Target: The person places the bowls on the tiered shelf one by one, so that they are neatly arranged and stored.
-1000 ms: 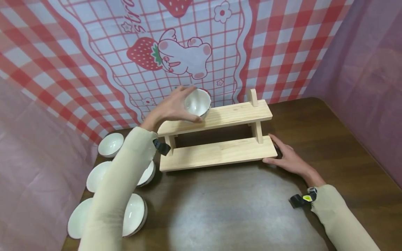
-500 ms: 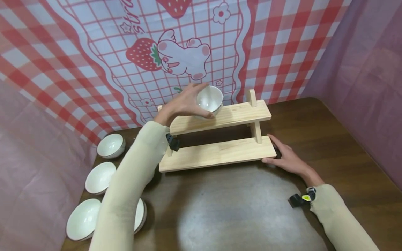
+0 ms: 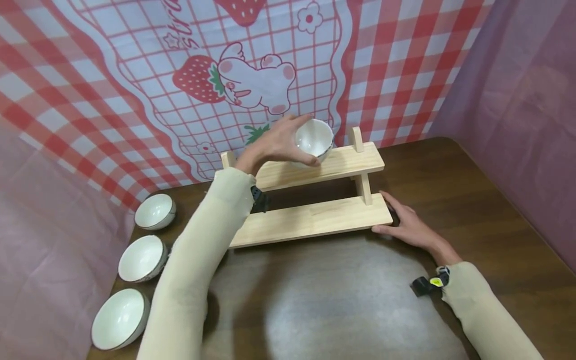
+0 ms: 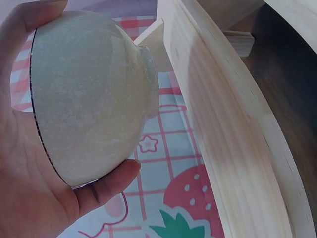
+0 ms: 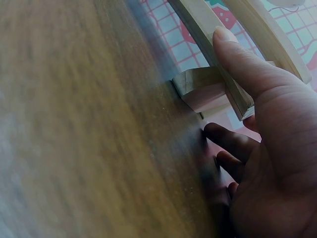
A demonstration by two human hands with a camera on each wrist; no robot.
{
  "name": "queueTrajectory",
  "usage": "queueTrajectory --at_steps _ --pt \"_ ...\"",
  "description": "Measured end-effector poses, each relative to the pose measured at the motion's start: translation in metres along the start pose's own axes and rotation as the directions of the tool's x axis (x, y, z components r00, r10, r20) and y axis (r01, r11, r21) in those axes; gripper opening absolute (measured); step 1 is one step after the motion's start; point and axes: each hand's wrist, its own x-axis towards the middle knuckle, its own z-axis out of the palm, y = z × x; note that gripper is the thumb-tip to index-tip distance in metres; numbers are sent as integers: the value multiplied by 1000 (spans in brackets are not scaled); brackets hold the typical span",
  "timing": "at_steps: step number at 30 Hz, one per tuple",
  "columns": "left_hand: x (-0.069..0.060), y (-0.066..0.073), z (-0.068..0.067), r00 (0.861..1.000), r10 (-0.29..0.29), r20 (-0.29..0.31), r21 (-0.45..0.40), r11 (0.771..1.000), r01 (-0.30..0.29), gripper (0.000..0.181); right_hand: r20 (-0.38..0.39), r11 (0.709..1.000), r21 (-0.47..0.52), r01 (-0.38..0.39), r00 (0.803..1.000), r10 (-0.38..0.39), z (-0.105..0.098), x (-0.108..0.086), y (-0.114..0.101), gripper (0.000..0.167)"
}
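Note:
A small white bowl [image 3: 316,138] with a thin dark rim is held by my left hand [image 3: 280,142], thumb on one side and fingers on the other. It hangs just above the top board of a two-tier wooden display rack [image 3: 315,219]. In the left wrist view, a narrow gap parts the foot of the bowl [image 4: 94,94] from the board. My right hand [image 3: 410,227] grips the right end of the rack's lower board. The right wrist view has its thumb [image 5: 237,57] along the board's front and the other fingers around the end.
Three white bowls stand in a column along the table's left side: a back one [image 3: 155,212], a middle one [image 3: 143,258] and a front one [image 3: 120,320]. My left forearm hides part of the table beside them. A strawberry-print cloth [image 3: 189,125] hangs behind the rack.
My left hand has carried the bowl to the right above the top board. The right hand has kept its place on the rack's end. More of the bowls at left now shows.

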Motion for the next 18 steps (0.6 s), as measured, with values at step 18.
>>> queueTrajectory --at_steps 18 --pt "27 16 15 1000 11 19 2 1000 -11 111 5 1000 9 -7 1000 7 -1 0 0 105"
